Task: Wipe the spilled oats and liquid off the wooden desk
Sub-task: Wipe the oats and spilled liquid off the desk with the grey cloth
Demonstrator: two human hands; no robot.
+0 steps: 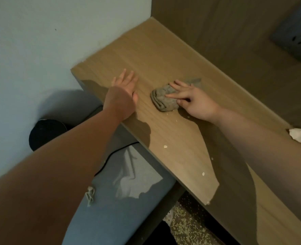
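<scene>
**Cloth pinned mid-desk, stray oats waiting nearer the edge**

We have the grey cloth (165, 99) bunched into a wad on the wooden tabletop (155, 50), roughly midway along it, and we take it as our landmark. Our right hand (194, 101) lies across the cloth from the right, fingers (172, 95) spread flat over its top. We judge that pressure is there so the wad drags rather than rolls when pushed. A looser tail of fabric trails out beyond the fingers, toward the back panel.

Left of the cloth, just apart from it, our left hand (126, 85) rests palm-down and empty, fingers together and extended; it looks placed to brace us while the other hand works.

Nearer to us than the cloth, a few pale oat flakes (165, 146) sit scattered on the wood, some just beside the cloth's near edge, others well apart, toward the tabletop's front edge. We cannot make out any liquid on the wood. So the wiping seems partly done, and the next sweep would need to come back toward us.

Beyond the cloth on the right, a wall socket (295, 43) sits in the panel.
</scene>
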